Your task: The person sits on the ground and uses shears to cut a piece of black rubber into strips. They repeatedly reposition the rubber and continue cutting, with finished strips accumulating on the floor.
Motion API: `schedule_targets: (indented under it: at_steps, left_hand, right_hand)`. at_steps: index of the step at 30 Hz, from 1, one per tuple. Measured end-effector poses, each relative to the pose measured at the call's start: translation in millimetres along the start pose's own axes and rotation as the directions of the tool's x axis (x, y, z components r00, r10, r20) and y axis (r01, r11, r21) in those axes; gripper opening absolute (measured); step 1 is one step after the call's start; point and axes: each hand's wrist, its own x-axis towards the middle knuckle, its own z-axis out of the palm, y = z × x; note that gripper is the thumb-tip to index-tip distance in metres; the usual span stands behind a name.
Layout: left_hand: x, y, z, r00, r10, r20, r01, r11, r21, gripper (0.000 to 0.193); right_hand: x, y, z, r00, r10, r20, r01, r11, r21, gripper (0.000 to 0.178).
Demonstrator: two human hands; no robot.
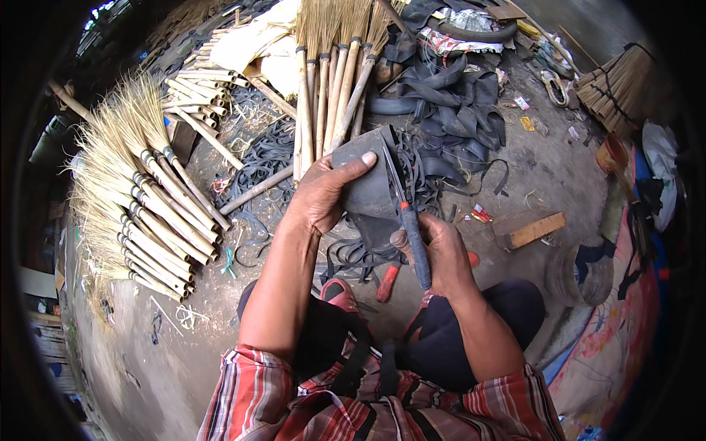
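Note:
A flat piece of dark rubber is gripped in my left hand, with the thumb pressed on its upper face. My right hand is closed around a pair of scissors, whose visible handle has dark wrapping and some red near the pivot. The blades point upward along the right edge of the rubber; I cannot tell how far they are parted. Below and behind the rubber, a tangle of thin black rubber strips covers the ground. A red handle lies between my feet.
Grass brooms with bamboo handles lie in a row at left; more brooms rest at far centre. Bamboo sticks are stacked behind. Cut inner tubes are heaped at far right, beyond a wooden block and a round container.

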Motion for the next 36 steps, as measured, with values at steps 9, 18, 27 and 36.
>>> schedule_targets:
  at_steps: [9,18,27,36]
  left_hand:
    - [-7.2,-10.2,8.6,0.997,0.082,-0.017,-0.075,0.967,0.243,0.054]
    - [-0.3,-1.4,-4.1,0.998,0.057,-0.017,-0.057,0.998,-0.003,0.053]
    - [-5.6,-9.3,2.4,0.992,0.124,-0.032,-0.114,0.972,0.207,0.057]
    - [2.7,-5.1,-5.6,0.991,0.132,-0.035,-0.131,0.991,0.036,0.052]
  right_hand:
    - [11.4,6.1,0.7,0.994,-0.04,-0.1,0.036,0.998,-0.049,0.032]
    - [3.8,5.2,-2.7,1.0,-0.011,0.012,0.012,0.997,-0.07,0.031]
    - [7.1,0.5,-9.0,0.993,-0.08,-0.089,0.036,0.911,-0.412,0.038]
    - [3.7,-0.5,-2.0,0.993,-0.111,-0.05,0.099,0.975,-0.199,0.04]
